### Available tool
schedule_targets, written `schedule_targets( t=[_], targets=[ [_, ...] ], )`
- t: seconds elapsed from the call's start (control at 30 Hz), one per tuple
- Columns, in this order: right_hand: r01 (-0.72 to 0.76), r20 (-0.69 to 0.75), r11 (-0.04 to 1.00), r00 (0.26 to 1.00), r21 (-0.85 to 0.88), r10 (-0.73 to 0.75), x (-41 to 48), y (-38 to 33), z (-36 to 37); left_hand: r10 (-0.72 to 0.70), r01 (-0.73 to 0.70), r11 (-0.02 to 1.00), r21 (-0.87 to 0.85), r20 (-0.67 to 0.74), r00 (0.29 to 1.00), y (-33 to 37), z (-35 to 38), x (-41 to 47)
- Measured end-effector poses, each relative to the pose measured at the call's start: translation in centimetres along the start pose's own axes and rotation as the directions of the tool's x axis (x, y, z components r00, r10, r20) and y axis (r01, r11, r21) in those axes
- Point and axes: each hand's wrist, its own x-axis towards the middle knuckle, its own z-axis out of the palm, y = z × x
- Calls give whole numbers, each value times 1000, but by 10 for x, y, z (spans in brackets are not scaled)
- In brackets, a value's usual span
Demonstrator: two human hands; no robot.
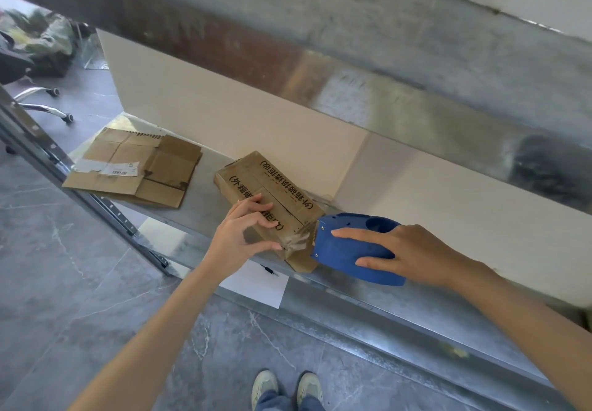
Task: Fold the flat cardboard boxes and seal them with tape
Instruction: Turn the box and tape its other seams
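The left hand grips the folded cardboard box: the fingers curl over its top face and the thumb presses against its near side. The right hand is wrapped around the blue tape dispenser, with the fingers extended along its body. The nose of the dispenser touches the right end of the box.

A strip of clear tape lies wrinkled over the near right corner of the box, between the left thumb and the dispenser. The box lies on the metal shelf, at an angle to the shelf's edge, with printed black characters on its top face.

To the left, well apart from the box, a stack of flat cardboard boxes lies on the same shelf. The top one bears a white label.

A white sheet of paper lies below the shelf, near its front edge. A chair base with castors stands on the grey floor at far left.
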Motion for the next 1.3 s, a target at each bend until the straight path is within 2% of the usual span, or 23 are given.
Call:
schedule_targets(
  t=[0.17, 0.27, 0.67, 0.77, 0.9, 1.0, 1.13, 1.2, 1.3],
  targets=[
    [-8, -1, 1000, 1000, 9, 8, 0, -1, 0, 50, -41, 990, 136, -62, 997, 0, 10, -1],
    [-13, 13, 1000, 1000, 21, 13, -1, 0, 0, 92, -84, 980, 181, -36, 995, -4, 5, 0],
    [27, 8, 999, 1000, 37, -27, -2, 3, -4, 58, -67, 982, 178, 56, 997, -4, -11, 7],
    [44, 8, 999, 999, 28, -44, 0, 2, -5, 10, -21, 986, 164, 64, 998, 1, -8, 4],
    [74, 9, 997, 997, -23, -74, 5, 1, -6, 32, -50, 951, 305, 64, 997, 17, 3, -5],
    [92, 16, 995, 996, -35, -92, 9, 1, -8, -29, 32, 891, 454, -13, 1000, 30, 20, -12],
    [95, 7, 995, 995, -15, -95, 12, 2, -8, -82, 169, 834, 526, -186, 979, 48, 49, -14],
    [112, 15, 994, 994, -5, -112, 11, 2, -6, -68, 190, 804, 563, -230, 971, 53, 56, -14],
    [138, 40, 990, 990, -2, -138, 8, 0, -9, -36, 155, 829, 538, -224, 974, 54, 55, -17]
  ],
)
